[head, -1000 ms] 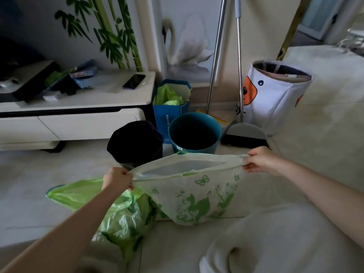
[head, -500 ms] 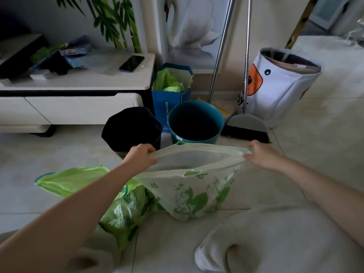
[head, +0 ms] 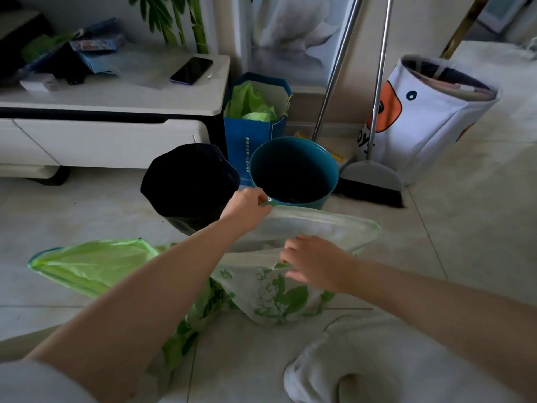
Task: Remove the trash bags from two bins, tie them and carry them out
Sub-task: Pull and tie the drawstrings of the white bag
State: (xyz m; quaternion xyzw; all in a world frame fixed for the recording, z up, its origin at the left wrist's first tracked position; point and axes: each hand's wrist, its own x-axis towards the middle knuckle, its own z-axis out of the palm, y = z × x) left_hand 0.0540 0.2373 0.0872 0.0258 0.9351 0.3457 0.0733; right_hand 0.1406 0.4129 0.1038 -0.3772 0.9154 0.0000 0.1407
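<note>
A white trash bag with green leaf print (head: pixel 279 298) stands on the floor in front of me, its mouth spread wide. My left hand (head: pixel 247 206) pinches the far rim of the bag, close to the teal bin (head: pixel 293 170). My right hand (head: pixel 312 261) rests on the near rim, fingers curled over its edge. A second, green trash bag (head: pixel 93 264) lies on the floor to the left, partly under my left arm. A black bin (head: pixel 189 184) stands beside the teal one.
A low white cabinet (head: pixel 116 126) with a phone (head: pixel 191 70) stands at back left. A blue paper bag (head: pixel 252 132) holds green bags. A broom (head: pixel 372 177) and a white fabric basket (head: pixel 430 112) stand at right. My grey-clad knee (head: pixel 377 367) is at bottom right.
My left hand moved right and farther away along the bag's rim toward the teal bin. My right hand left the right end of the rim and came to the near edge at the middle.
</note>
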